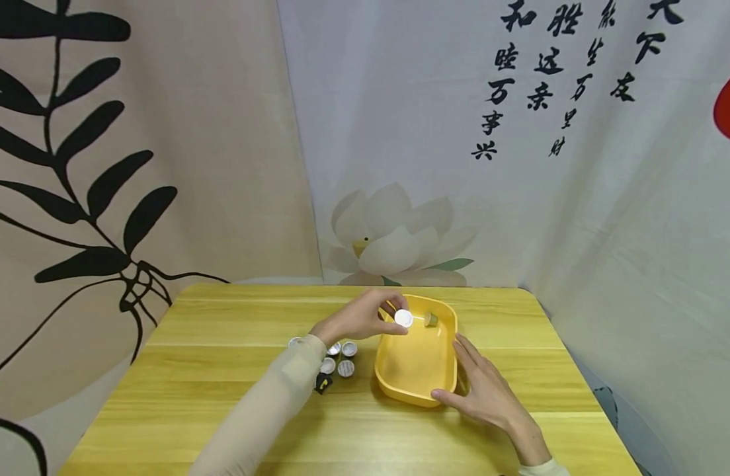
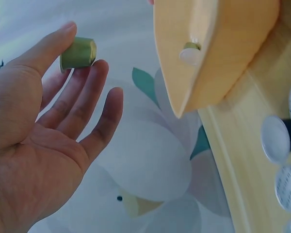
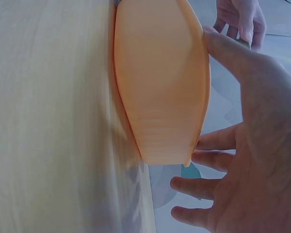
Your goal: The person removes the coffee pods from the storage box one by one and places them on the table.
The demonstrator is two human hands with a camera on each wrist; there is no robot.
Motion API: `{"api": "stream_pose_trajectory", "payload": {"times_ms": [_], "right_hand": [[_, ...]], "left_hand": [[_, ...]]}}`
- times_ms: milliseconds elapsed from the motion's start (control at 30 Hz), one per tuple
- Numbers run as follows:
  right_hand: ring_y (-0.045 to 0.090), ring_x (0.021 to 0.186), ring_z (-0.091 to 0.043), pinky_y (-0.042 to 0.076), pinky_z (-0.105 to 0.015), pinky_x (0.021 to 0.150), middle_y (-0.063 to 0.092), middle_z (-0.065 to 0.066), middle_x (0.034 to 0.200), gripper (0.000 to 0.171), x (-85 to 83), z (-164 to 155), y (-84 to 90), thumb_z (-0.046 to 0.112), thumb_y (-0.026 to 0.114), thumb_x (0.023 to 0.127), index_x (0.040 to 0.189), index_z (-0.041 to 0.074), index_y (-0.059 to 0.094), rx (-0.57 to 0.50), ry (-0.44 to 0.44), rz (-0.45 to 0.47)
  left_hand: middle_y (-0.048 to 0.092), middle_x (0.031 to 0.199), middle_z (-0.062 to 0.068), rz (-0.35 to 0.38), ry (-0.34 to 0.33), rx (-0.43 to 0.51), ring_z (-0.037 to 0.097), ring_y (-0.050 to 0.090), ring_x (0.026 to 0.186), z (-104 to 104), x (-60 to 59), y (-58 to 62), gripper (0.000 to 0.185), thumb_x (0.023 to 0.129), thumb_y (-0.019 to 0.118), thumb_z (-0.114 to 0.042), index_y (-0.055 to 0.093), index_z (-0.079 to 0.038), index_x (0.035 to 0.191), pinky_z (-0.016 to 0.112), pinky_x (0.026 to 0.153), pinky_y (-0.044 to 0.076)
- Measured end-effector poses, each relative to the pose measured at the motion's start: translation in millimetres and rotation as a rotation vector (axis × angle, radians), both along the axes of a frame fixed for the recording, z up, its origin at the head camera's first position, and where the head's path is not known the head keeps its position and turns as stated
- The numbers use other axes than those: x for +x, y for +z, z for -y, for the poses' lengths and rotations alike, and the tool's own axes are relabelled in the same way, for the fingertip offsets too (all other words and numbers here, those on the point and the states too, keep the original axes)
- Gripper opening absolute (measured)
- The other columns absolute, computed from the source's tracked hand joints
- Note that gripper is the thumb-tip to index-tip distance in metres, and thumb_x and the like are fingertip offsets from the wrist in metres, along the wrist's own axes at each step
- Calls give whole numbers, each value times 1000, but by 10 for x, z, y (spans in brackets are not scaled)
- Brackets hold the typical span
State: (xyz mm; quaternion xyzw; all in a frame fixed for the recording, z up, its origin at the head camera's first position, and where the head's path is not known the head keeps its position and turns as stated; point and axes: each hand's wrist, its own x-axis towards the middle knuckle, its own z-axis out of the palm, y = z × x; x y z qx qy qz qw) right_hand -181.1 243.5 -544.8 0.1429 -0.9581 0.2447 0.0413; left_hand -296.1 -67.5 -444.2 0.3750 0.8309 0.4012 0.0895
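Light wooden table [image 1: 222, 396] with rounded corners. Resting directly on it: a yellow tray [image 1: 401, 387] right of centre, and a cluster of foil-topped capsules [image 1: 339, 357] just beside the tray's left side.

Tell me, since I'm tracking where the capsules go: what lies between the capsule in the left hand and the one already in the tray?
Nothing. In the head view the held capsule hangs over the yellow tray, with only bare tray floor between it and the capsule inside.

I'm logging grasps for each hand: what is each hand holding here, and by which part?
The left hand pinches a small green capsule by its sides, between thumb and fingertips. The right hand holds nothing; it rests open against the yellow tray.
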Motion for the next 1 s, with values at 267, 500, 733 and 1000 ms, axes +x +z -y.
{"api": "stream_pose_trajectory", "payload": {"times_ms": [267, 500, 733, 1000], "right_hand": [[50, 157, -57, 47, -78, 122, 31, -20, 186, 120, 5, 2, 3, 74, 82, 92, 174, 0, 36, 0, 8, -6], [49, 157, -59, 47, -80, 121, 30, -20, 186, 119, 15, 8, 9, 73, 82, 92, 175, 0, 36, -3, 5, -2], [49, 158, -58, 46, -81, 121, 31, -21, 186, 119, 22, 6, 11, 73, 82, 92, 174, -1, 36, -9, 5, -12], [49, 158, -57, 47, -79, 121, 32, -21, 185, 120, 21, 15, 6, 73, 83, 92, 174, -1, 37, -14, 8, -13]], "left_hand": [[79, 120, -1, -4, 88, 34, 17, 76, 112, 315, 149, -26, 31, 98, 92, -26, 74, -19, 123, 26, 88, 67], [80, 114, -6, -8, 190, 28, 15, 76, 109, 623, 265, -86, 28, 98, 92, -28, 76, -23, 121, 27, 90, 66], [83, 111, -5, -27, 234, 32, 11, 76, 105, 899, 357, -168, 30, 96, 93, -26, 78, -20, 122, 35, 91, 68], [82, 113, -6, 7, 305, 40, 12, 76, 107, 1161, 493, -258, 30, 97, 93, -26, 78, -21, 123, 36, 93, 67]]}}
